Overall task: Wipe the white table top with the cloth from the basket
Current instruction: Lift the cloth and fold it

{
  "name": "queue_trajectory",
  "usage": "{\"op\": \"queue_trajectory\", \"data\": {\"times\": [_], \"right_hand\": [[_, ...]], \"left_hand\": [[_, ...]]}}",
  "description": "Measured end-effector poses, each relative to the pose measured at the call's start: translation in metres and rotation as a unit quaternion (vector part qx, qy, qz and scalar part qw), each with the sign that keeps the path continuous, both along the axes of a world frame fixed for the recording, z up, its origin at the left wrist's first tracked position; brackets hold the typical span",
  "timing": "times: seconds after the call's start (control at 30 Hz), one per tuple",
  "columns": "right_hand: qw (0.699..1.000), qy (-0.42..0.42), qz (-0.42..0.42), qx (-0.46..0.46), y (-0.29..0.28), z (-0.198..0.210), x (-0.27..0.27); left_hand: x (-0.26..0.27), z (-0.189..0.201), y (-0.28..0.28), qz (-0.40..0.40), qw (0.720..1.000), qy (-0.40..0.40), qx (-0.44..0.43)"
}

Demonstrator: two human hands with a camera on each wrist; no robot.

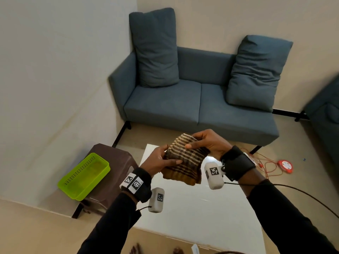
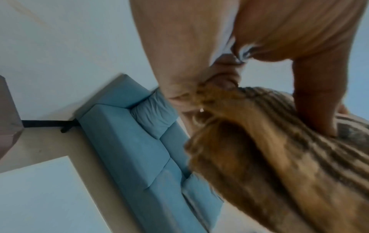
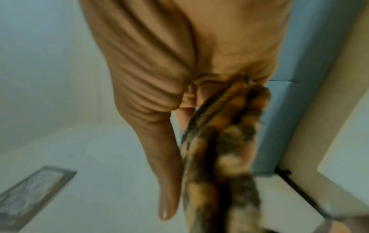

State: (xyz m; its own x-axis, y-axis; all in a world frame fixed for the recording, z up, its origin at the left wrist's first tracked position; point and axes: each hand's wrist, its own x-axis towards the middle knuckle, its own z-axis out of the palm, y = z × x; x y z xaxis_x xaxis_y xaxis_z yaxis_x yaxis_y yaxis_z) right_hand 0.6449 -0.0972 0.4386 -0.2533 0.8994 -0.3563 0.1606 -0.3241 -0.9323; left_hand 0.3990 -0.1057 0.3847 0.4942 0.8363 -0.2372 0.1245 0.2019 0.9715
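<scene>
sleeves point(image 1: 110, 226) of dark cloth reach forward from the bottom of the head view, each wrist wearing a black band with square printed tags and a small white pod hanging below it. left hand point(image 1: 157, 160) grips the near left side of the cloth point(image 1: 183, 158), thumb lying across the striped top and the other fingers curled under it. right hand point(image 1: 205, 143) holds the far right corner, thumb pressed on the top face and fingers wrapped behind the fold. both hands are closed round the fabric, which is folded into a thick pad of brown and cream stripes and hangs in the air above the white table point(image 1: 192, 208), not touching it. in the left wrist view the cloth point(image 2: 269, 157) bunches against the palm, blurred; in the right wrist view the thumb point(image 3: 165, 181) lies straight along the edge of the cloth point(image 3: 219, 157).

to the left of the table stands a brown stool point(image 1: 113, 158), and a green basket point(image 1: 84, 176) sits on top of it, close to the wall. on the floor to the right of the table lie red wires point(image 1: 264, 162) and a red round reel point(image 1: 284, 166). farther back a blue sofa point(image 1: 192, 99) stands against the wall with two upright cushions point(image 1: 156, 48), and part of a second blue seat point(image 1: 326, 110) shows at the right edge.
</scene>
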Motion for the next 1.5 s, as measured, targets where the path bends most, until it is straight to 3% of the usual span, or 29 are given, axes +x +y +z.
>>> {"op": "queue_trajectory", "data": {"times": [0.07, 0.17, 0.23, 0.3, 0.47, 0.6, 0.7, 0.8, 1.0, 1.13, 1.23, 1.43, 1.5], "right_hand": [[0.985, 0.13, -0.089, -0.075, -0.01, -0.019, 0.001], [0.91, 0.336, -0.2, -0.14, -0.04, -0.057, -0.017], [0.888, 0.373, -0.222, -0.149, -0.056, -0.077, -0.033], [0.889, 0.38, -0.215, -0.138, -0.063, -0.089, -0.049], [0.919, 0.297, -0.222, -0.137, -0.056, -0.097, -0.078], [0.939, 0.223, -0.243, -0.102, -0.047, -0.101, -0.085], [0.974, 0.124, -0.182, -0.05, -0.042, -0.092, -0.086], [0.99, -0.041, -0.134, 0.015, -0.037, -0.08, -0.09], [0.947, -0.297, -0.072, 0.103, -0.026, -0.071, -0.099], [0.887, -0.43, -0.061, 0.158, -0.025, -0.067, -0.102], [0.881, -0.439, -0.082, 0.155, -0.024, -0.066, -0.098], [0.885, -0.435, -0.061, 0.152, -0.018, -0.065, -0.094], [0.932, -0.331, -0.081, 0.123, -0.013, -0.06, -0.093]], "left_hand": [[-0.001, -0.002, 0.004, 0.032, 0.999, -0.021, -0.007], [-0.008, -0.007, 0.012, 0.057, 0.998, -0.035, -0.01], [-0.014, -0.011, 0.016, 0.058, 0.998, -0.004, 0.003], [-0.023, -0.015, 0.019, 0.06, 0.998, 0.022, 0.004], [-0.041, -0.026, 0.023, 0.11, 0.992, -0.001, -0.06], [-0.054, -0.033, 0.025, 0.165, 0.982, 0.031, -0.081], [-0.063, -0.033, 0.026, 0.15, 0.987, 0.042, -0.048], [-0.069, -0.026, 0.026, 0.076, 0.993, 0.077, 0.049], [-0.064, -0.019, 0.029, 0.083, 0.957, 0.214, 0.175], [-0.057, -0.015, 0.026, 0.1, 0.884, 0.374, 0.26], [-0.054, -0.016, 0.02, 0.101, 0.877, 0.404, 0.238], [-0.057, -0.027, 0.015, 0.157, 0.946, 0.242, 0.147], [-0.061, -0.028, 0.018, 0.193, 0.955, 0.185, 0.131]]}}
